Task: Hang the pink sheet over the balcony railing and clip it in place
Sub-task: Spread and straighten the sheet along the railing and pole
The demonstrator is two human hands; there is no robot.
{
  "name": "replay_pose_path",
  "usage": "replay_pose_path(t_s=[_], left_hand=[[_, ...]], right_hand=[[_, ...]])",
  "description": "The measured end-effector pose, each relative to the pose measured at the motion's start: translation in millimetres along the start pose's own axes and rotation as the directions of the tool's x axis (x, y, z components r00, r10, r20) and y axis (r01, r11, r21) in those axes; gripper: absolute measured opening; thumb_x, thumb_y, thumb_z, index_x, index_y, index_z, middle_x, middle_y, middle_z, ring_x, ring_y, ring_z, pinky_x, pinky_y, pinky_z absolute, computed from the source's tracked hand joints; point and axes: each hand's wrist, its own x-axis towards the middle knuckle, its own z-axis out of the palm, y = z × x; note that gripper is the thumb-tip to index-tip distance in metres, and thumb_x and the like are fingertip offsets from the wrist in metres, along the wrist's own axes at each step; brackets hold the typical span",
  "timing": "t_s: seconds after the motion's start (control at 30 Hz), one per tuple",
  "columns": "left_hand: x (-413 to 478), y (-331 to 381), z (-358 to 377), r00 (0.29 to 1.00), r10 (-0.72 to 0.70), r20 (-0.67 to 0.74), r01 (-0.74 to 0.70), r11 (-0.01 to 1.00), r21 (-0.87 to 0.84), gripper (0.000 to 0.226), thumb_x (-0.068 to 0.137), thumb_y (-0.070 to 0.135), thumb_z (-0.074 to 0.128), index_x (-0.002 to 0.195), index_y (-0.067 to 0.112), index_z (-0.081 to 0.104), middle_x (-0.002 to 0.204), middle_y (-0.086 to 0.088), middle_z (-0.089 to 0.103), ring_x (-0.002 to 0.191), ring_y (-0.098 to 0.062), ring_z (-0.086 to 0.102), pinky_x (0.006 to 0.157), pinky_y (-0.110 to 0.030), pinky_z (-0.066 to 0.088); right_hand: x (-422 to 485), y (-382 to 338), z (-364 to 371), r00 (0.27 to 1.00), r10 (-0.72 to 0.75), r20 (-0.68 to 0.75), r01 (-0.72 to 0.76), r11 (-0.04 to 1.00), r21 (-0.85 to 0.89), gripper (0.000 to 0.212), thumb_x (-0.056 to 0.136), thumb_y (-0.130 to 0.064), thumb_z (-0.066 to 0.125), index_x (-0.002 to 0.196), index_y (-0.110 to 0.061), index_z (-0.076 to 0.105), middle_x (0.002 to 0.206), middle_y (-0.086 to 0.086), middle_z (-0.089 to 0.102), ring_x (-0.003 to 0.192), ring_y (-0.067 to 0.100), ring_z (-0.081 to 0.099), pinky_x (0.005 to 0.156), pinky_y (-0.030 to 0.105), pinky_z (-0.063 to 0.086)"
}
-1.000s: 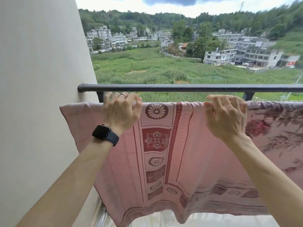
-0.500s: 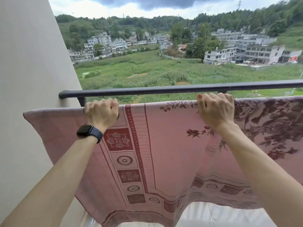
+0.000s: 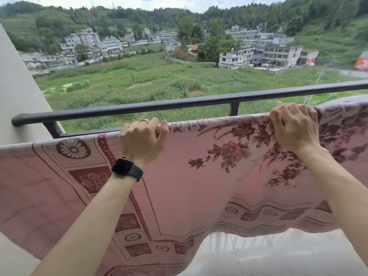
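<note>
Fingers (image 3: 153, 124) of both hands curl closed over the pink sheet's (image 3: 179, 176) top edge, stretching it flat just below the railing (image 3: 179, 104) beyond them.

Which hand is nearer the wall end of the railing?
Left. The left hand grips the sheet not far right of the railing's wall end; the right hand grips it far to the right.

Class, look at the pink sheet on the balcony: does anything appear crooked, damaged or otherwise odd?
Nothing looks damaged. The pink floral-patterned sheet hangs unevenly: its bottom edge dips low at left and rises toward the right. Left hand and right hand grip its top edge. No clips visible.
</note>
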Motion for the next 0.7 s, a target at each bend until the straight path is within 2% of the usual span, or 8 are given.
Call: replay_pose_path(t_s=[0.1, 0.17, 0.27, 0.33, 0.4, 0.47, 0.6, 0.7], left_hand=[[7, 25, -16, 1.0, -0.021, -0.002, 0.021, 1.0, -0.018, 0.051, 0.097, 0.045, 0.029, 0.07, 0.017, 0.061, 0.058, -0.004, 0.061, 0.055, -0.024, 0.056, 0.069, -0.035, 0.033], [16, 63, -22, 0.998, 0.07, -0.006, -0.07, 0.996, -0.051, 0.049, 0.096, 0.046, 0.031, 0.073, 0.017, 0.062, 0.064, -0.003, 0.064, 0.058, -0.024, 0.057, 0.068, -0.033, 0.034], [23, 130, -27, 0.972, 0.222, 0.076, -0.214, 0.972, -0.101, 0.05, 0.096, 0.048, 0.03, 0.075, 0.016, 0.062, 0.063, -0.001, 0.062, 0.055, -0.022, 0.053, 0.064, -0.03, 0.044], [22, 168, -27, 0.956, 0.267, 0.121, -0.254, 0.961, -0.111, 0.045, 0.097, 0.048, 0.031, 0.08, 0.017, 0.059, 0.066, -0.002, 0.062, 0.056, -0.022, 0.049, 0.059, -0.03, 0.041], [18, 192, -24, 0.959, 0.26, 0.115, -0.249, 0.963, -0.104, 0.042, 0.098, 0.046, 0.032, 0.083, 0.018, 0.059, 0.067, -0.003, 0.063, 0.055, -0.023, 0.049, 0.055, -0.029, 0.037], [12, 191, -25, 0.972, 0.225, 0.063, -0.22, 0.972, -0.078, 0.043, 0.098, 0.045, 0.034, 0.079, 0.018, 0.062, 0.06, -0.001, 0.06, 0.05, -0.023, 0.051, 0.051, -0.026, 0.034], [5, 164, -24, 0.983, 0.18, -0.045, -0.181, 0.983, -0.024, 0.049, 0.099, 0.046, 0.037, 0.064, 0.018, 0.057, 0.046, 0.007, 0.035, 0.039, -0.017, 0.033, 0.045, -0.019, 0.025], [0, 156, -27, 0.991, 0.13, -0.026, -0.13, 0.992, -0.002, 0.051, 0.097, 0.045, 0.036, 0.068, 0.016, 0.065, 0.044, 0.006, 0.039, 0.038, -0.017, 0.038, 0.045, -0.018, 0.028]], right_hand=[[-10, -11, -13, 1.0, 0.001, -0.021, -0.001, 1.0, 0.009, 0.062, 0.101, -0.056, 0.013, 0.1, -0.015, 0.059, 0.101, 0.012, 0.061, 0.103, 0.03, 0.049, 0.103, 0.045, 0.026], [-17, -15, -22, 1.0, 0.007, -0.015, -0.007, 0.999, 0.032, 0.057, 0.101, -0.054, 0.015, 0.101, -0.018, 0.059, 0.103, 0.008, 0.062, 0.107, 0.03, 0.048, 0.106, 0.047, 0.025], [-24, -23, -31, 0.999, -0.046, -0.01, 0.047, 0.996, 0.071, 0.05, 0.103, -0.053, 0.02, 0.106, -0.023, 0.059, 0.104, 0.003, 0.064, 0.107, 0.027, 0.052, 0.104, 0.043, 0.026], [-29, -19, -37, 0.996, -0.083, -0.043, 0.086, 0.992, 0.092, 0.044, 0.103, -0.052, 0.026, 0.11, -0.022, 0.058, 0.108, 0.002, 0.064, 0.107, 0.025, 0.053, 0.102, 0.041, 0.028], [-32, -1, -40, 0.995, -0.026, -0.092, 0.033, 0.996, 0.079, 0.04, 0.102, -0.049, 0.03, 0.113, -0.022, 0.057, 0.118, 0.001, 0.059, 0.116, 0.024, 0.049, 0.104, 0.043, 0.026], [-36, 23, -46, 0.994, 0.062, -0.091, -0.055, 0.996, 0.069, 0.042, 0.101, -0.05, 0.025, 0.111, -0.024, 0.058, 0.12, -0.002, 0.057, 0.12, 0.021, 0.045, 0.107, 0.046, 0.021], [-30, 88, -56, 0.999, 0.029, -0.036, -0.029, 1.0, 0.0, 0.057, 0.101, -0.058, 0.01, 0.1, -0.029, 0.059, 0.105, -0.006, 0.06, 0.106, 0.02, 0.051, 0.105, 0.049, 0.022], [-23, 131, -65, 1.0, 0.028, 0.014, -0.028, 1.0, 0.005, 0.058, 0.1, -0.063, 0.01, 0.1, -0.03, 0.057, 0.103, -0.004, 0.059, 0.102, 0.02, 0.048, 0.103, 0.049, 0.023]])
